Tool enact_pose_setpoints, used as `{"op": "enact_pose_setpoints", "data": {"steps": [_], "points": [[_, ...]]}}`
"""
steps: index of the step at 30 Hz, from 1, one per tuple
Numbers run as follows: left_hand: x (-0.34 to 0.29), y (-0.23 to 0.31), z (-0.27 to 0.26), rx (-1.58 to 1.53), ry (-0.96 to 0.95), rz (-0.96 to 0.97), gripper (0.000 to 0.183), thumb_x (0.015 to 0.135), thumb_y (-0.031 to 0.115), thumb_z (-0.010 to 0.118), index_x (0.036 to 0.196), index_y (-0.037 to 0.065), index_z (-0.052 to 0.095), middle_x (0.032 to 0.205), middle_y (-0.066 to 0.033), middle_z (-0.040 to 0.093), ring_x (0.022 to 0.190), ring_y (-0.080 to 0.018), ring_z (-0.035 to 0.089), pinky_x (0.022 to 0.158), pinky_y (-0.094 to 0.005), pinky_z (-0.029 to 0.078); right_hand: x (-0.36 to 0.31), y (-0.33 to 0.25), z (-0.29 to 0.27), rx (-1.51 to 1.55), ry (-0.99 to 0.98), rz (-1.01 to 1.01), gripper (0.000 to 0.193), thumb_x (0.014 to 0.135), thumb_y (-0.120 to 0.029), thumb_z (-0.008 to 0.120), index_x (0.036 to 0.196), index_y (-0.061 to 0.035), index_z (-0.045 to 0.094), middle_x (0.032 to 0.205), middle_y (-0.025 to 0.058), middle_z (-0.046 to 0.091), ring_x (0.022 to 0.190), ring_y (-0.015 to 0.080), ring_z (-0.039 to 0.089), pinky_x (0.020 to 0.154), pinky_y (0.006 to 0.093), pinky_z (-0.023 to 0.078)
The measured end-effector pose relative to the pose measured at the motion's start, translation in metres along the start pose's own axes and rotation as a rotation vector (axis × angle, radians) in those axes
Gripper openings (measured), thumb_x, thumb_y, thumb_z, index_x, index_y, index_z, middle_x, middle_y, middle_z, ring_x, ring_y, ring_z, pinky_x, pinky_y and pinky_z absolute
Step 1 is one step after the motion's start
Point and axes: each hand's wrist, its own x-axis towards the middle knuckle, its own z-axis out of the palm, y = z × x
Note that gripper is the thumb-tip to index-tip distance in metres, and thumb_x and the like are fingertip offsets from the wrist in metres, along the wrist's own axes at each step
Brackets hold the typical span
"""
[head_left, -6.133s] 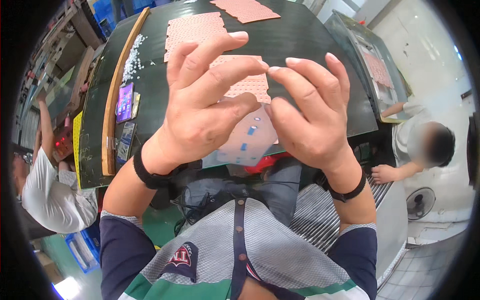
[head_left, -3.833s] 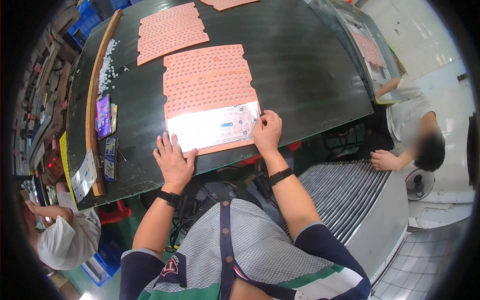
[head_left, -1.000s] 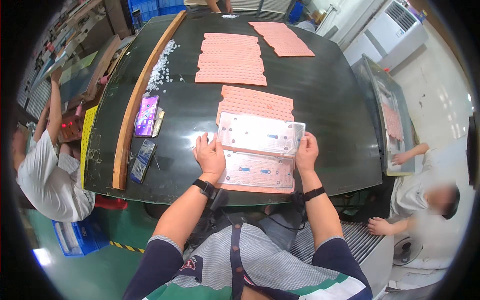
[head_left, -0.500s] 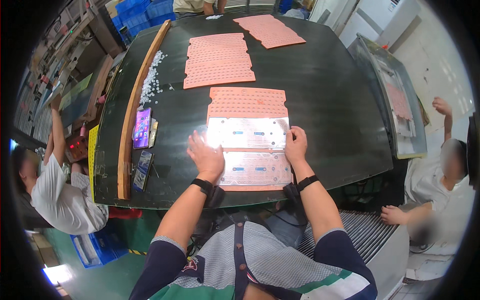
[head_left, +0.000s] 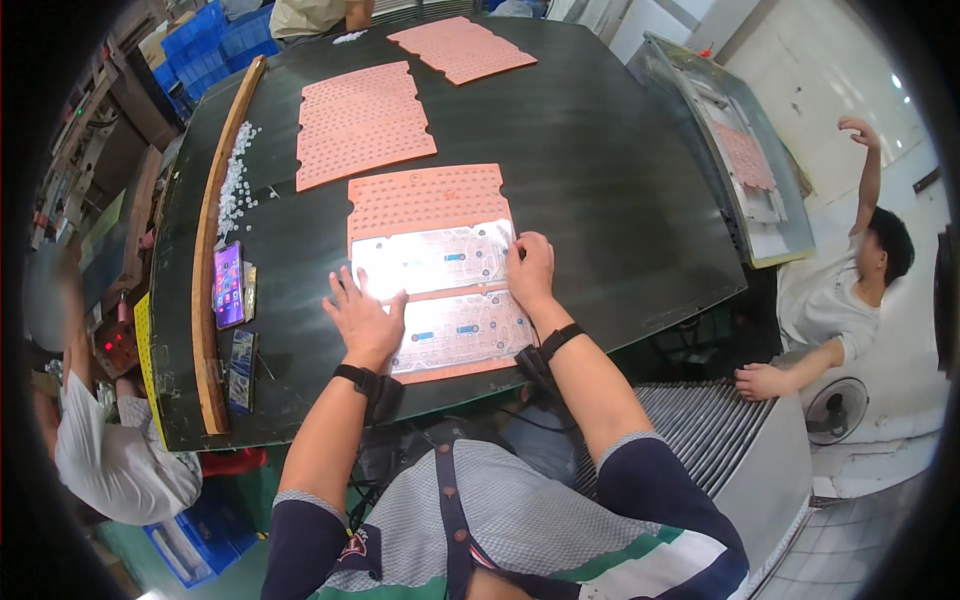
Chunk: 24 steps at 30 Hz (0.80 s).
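In front of me an orange board [head_left: 424, 190] with rows of small holes lies on the dark table. Two shiny silver panels with blue slots rest on it, an upper silver panel [head_left: 470, 245] and a lower silver panel [head_left: 462, 330]. My left hand [head_left: 365, 318] is spread at the left edge of the upper panel, its fingers apart and its thumb near the gap between the panels. At the opposite edge, the bent fingers of my right hand [head_left: 531, 268] are closed together on the upper panel's side. Glare hides part of that panel's left end.
Two more orange boards [head_left: 362, 125] [head_left: 465, 48] lie farther back. Left of me are a wooden strip [head_left: 213, 290], small white pieces [head_left: 234, 185], a lit phone [head_left: 229, 285] and a dark blue packet [head_left: 241, 370]. A framed screen [head_left: 735, 150] stands right, beside a seated co-worker [head_left: 835, 300].
My view has turned, so the table appears shifted left and tilted. My left hand's fingers are spread wider, its thumb stretched toward the panels. My right hand stays at the upper panel's edge.
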Motion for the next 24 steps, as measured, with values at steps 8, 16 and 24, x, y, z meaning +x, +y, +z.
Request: {"op": "enact_pose_setpoints", "data": {"steps": [8, 16, 24], "points": [[0.002, 0.005, -0.005, 0.006, -0.043, 0.004, 0.080, 0.083, 0.050, 0.053, 0.138, -0.004, 0.033, 0.146, -0.0262, 0.024, 0.138, -0.0402, 0.012, 0.107, -0.0603, 0.012, 0.004, 0.005, 0.000, -0.051, 0.012, -0.052, 0.011, 0.077, -0.007, 0.063, 0.082, -0.0051, 0.054, 0.097, 0.0137, 0.056, 0.091, 0.0341, 0.051, 0.081, 0.0440, 0.041], [-0.007, -0.034, -0.009, -0.046, -0.044, 0.030, 0.079, 0.083, 0.053, 0.053, 0.136, -0.003, 0.036, 0.147, -0.0248, 0.023, 0.139, -0.0387, 0.014, 0.107, -0.0581, 0.014, 0.007, -0.053, -0.025, -0.029, -0.087, -0.076, 0.020, 0.075, -0.012, 0.062, 0.091, -0.0011, 0.057, 0.097, 0.0173, 0.056, 0.095, 0.0353, 0.052, 0.083, 0.0429, 0.041], [-0.080, -0.144, -0.036, -0.477, 0.426, 0.210, 0.019, 0.078, 0.015, 0.067, 0.088, 0.000, 0.063, 0.094, -0.0157, 0.062, 0.086, -0.0312, 0.060, 0.072, -0.0372, 0.048, -0.009, -0.229, 0.003, 0.350, -0.506, -0.453, 0.019, 0.075, -0.009, 0.067, 0.089, -0.0008, 0.057, 0.101, 0.0171, 0.057, 0.098, 0.0338, 0.054, 0.085, 0.0389, 0.043]]}}
